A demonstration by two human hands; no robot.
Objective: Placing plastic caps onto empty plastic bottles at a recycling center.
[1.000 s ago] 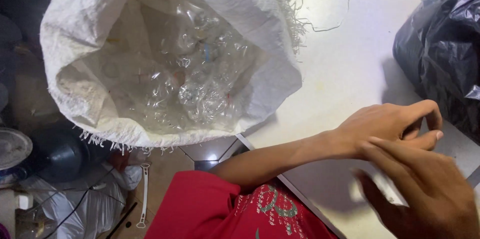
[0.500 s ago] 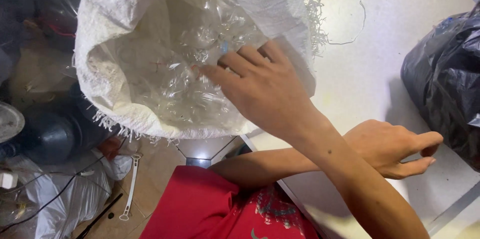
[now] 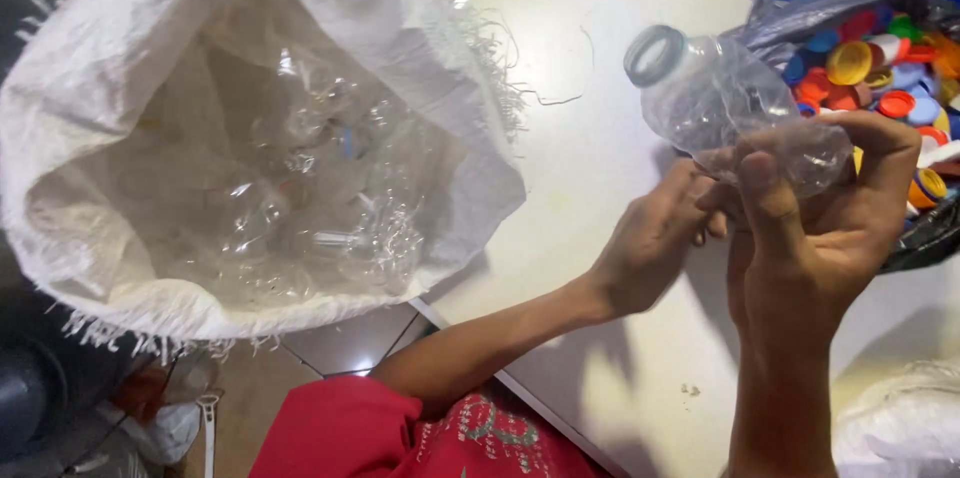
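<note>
My right hand (image 3: 835,203) grips a crumpled clear plastic bottle (image 3: 710,88) above the white table (image 3: 570,168). The bottle has no cap, and its open neck points up and to the left. My left hand (image 3: 655,238) reaches in from the left on a bare forearm, and its curled fingertips pinch the bottle's lower end, next to my right thumb. Both hands hover just in front of a black bag of bottle caps (image 3: 870,63).
A big white woven sack (image 3: 470,153) stands open at the left, with several clear plastic bottles (image 3: 300,198) inside. The black bag at the right holds several coloured caps. A clear plastic bag (image 3: 905,428) lies at the bottom right. My red shirt (image 3: 400,433) is below.
My right hand reached into the sack half a second ago and has come back to the right with a clear bottle. My left hand has closed on the bottle's lower end.
</note>
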